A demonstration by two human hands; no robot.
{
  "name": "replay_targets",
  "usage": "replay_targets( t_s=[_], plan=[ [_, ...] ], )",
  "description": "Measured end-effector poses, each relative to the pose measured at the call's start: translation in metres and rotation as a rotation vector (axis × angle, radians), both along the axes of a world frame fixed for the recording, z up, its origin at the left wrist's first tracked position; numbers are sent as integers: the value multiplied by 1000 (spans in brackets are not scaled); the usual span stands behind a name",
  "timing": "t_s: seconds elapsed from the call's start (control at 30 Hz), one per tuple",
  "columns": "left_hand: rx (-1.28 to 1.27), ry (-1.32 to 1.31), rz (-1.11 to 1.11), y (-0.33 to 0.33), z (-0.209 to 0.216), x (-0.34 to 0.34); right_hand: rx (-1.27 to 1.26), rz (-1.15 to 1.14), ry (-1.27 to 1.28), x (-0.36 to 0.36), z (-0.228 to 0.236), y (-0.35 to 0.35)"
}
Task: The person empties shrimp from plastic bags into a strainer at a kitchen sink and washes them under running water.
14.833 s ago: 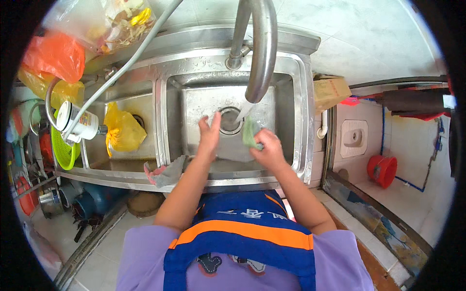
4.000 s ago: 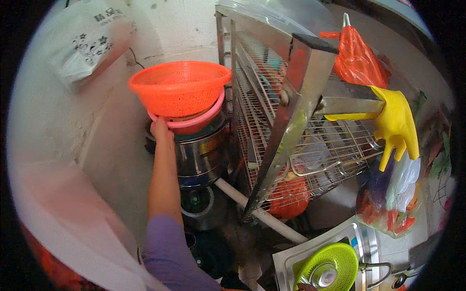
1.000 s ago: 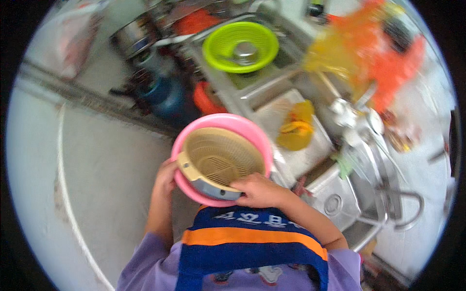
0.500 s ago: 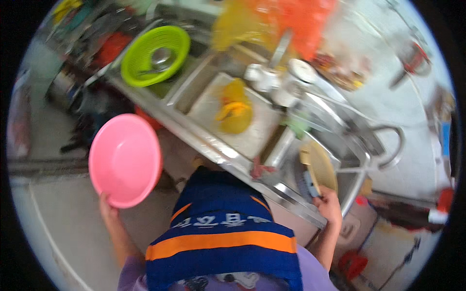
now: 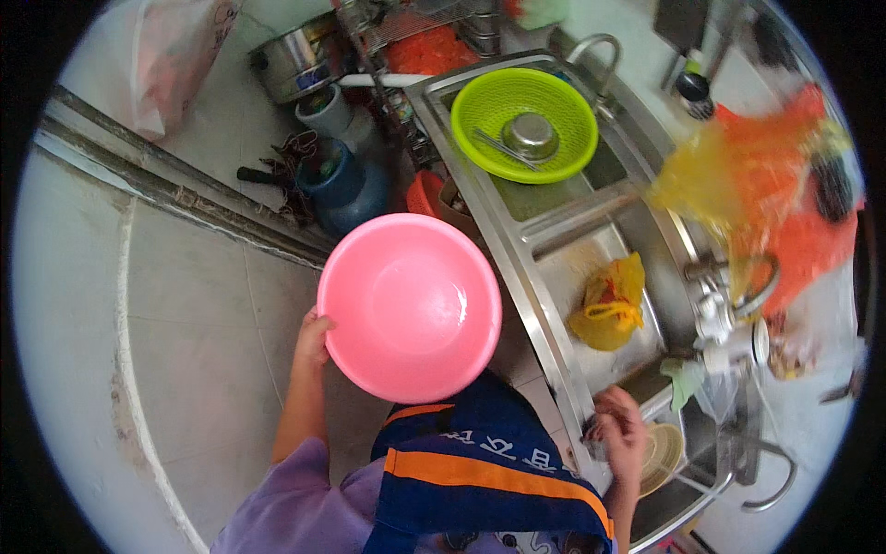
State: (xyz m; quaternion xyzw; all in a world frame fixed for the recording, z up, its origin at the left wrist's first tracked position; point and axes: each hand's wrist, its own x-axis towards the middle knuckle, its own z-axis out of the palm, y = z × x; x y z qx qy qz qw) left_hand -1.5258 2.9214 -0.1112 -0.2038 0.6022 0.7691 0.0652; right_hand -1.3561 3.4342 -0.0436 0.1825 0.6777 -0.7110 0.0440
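A pink plastic basin (image 5: pixel 415 305) is held out by its left rim in my left hand (image 5: pixel 316 340). Its inside is smooth, with nothing lying in it. My right hand (image 5: pixel 620 427) hovers over the near edge of the steel sink (image 5: pixel 544 355), its fingers loosely bent and no object visible between them. Right beside these fingers is a dark reddish piece (image 5: pixel 592 428), partly covered and too small to name. A cream strainer basket (image 5: pixel 662 459) sits in the sink bowl by my right wrist. In the middle bowl lies a knotted yellow plastic bag (image 5: pixel 611 309).
A green colander (image 5: pixel 577 115) with a metal bowl (image 5: pixel 531 136) in it sits over the far bowl. Faucets (image 5: pixel 600 57) and yellow and red bags (image 5: pixel 771 194) line the sink's back. A blue gas cylinder (image 5: pixel 346 194) stands beyond the basin.
My view has turned left. The pink basin has come nearer my body, toward the sink. My right hand has left the strainer; the brush it held is no longer visible.
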Motion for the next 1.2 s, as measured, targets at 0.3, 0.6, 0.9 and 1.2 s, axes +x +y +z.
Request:
replay_targets(
  t_s=[0.3, 0.6, 0.9, 1.2],
  plan=[
    [246, 128, -225, -1, -17, -151, 82, -83, -202, -248, -38, -172],
    [380, -470, -195, -30, -229, -381, 196, -592, -140, -361, -20, -219],
    [91, -555, -79, 37, -476, -503, 570, -853, -315, -411, -19, -204],
    [-245, -496, -145, 25, -470, -506, 620, -932, -353, -425, -5, -195]
  ],
)
